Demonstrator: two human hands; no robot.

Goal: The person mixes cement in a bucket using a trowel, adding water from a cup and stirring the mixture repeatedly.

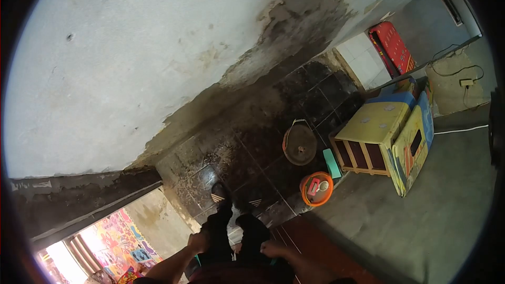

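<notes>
My left hand is closed, with its fingers curled against the side of the dark trousers. Against the other thigh rests my right hand, also closed. Whether either one pinches the cloth is too small to tell. Below the trouser legs, dark shoes with pale stripes stand on the wet, dark tiled floor. Ahead of the feet are an orange bucket holding a pink item and a round pale item, a round dark lidded container and a green block.
A yellow and blue cabinet stands at the right beside a leaning panel. A peeling wall runs along the left. Farther off are a red patterned object and a socket with a cable. Patterned cloth shows lower left.
</notes>
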